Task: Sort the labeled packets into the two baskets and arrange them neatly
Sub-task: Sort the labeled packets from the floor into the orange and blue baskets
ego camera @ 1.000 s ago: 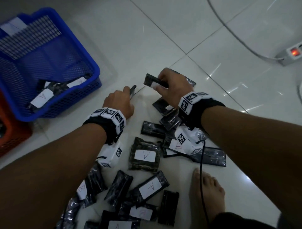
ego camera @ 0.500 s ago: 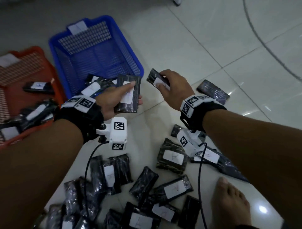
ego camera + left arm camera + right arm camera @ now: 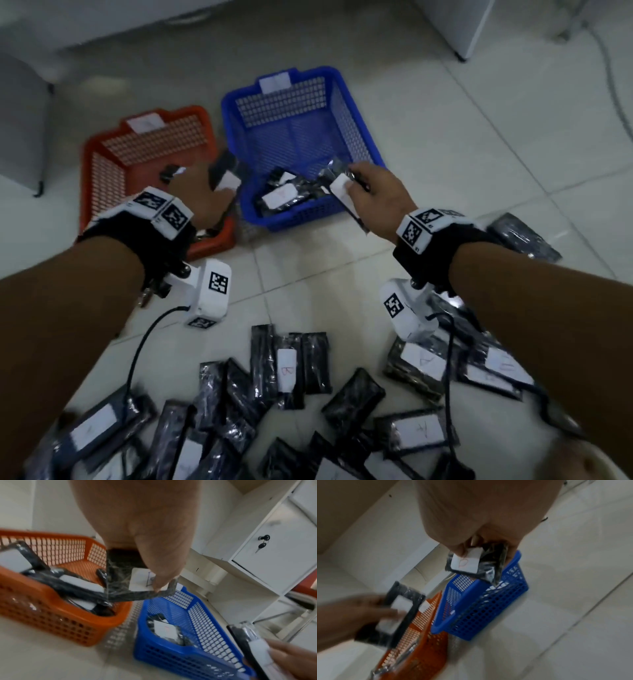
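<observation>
My left hand (image 3: 209,200) grips a black packet (image 3: 222,173) with a white label over the orange basket (image 3: 102,150), near its right wall. In the left wrist view the thumb presses on that packet's label (image 3: 142,580). My right hand (image 3: 376,198) pinches another black labelled packet (image 3: 339,185) over the near right corner of the blue basket (image 3: 346,102); the right wrist view shows its label (image 3: 465,562) with a red mark. Both baskets hold several packets. Many more packets (image 3: 287,366) lie on the floor tiles close to me.
White cabinets (image 3: 274,540) with a keyed door stand behind the baskets. A grey piece of furniture (image 3: 20,120) is at the far left. Cables run from both wrist cameras across the packet pile. A bare foot (image 3: 582,459) shows at the bottom right.
Both hands have moved forward from the pile to the baskets, each carrying its packet. The left now hangs over the orange basket, the right over the blue one.
</observation>
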`<action>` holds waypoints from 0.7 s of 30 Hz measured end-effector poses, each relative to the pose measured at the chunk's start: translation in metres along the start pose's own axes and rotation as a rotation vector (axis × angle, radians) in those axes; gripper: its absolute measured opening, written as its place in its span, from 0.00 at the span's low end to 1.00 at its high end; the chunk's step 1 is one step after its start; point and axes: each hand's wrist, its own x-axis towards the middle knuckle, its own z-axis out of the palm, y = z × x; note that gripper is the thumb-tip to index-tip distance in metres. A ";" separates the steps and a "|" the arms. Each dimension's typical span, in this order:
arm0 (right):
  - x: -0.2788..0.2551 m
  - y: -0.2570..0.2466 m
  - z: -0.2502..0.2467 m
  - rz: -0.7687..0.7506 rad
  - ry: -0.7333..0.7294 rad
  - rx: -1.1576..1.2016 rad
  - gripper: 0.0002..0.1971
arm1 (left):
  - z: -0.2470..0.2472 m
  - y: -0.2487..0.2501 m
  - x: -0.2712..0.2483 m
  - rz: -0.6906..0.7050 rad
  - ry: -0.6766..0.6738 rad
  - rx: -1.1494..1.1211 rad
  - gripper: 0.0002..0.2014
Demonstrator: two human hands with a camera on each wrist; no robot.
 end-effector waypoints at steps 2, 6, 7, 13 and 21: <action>0.014 -0.018 0.022 0.107 -0.060 0.162 0.13 | -0.012 -0.021 -0.008 -0.007 -0.037 0.046 0.19; 0.026 -0.050 0.063 0.161 -0.195 0.315 0.17 | -0.015 -0.050 -0.023 -0.098 -0.090 -0.028 0.16; 0.027 -0.052 0.072 0.111 -0.203 0.272 0.16 | -0.013 -0.056 -0.025 -0.134 -0.071 -0.053 0.17; 0.044 -0.056 0.073 -0.235 -0.063 -0.247 0.16 | -0.015 -0.099 -0.024 -0.221 0.103 0.013 0.17; 0.045 -0.072 0.094 -0.500 -0.150 -0.331 0.12 | 0.000 -0.114 -0.024 -0.212 -0.042 0.111 0.16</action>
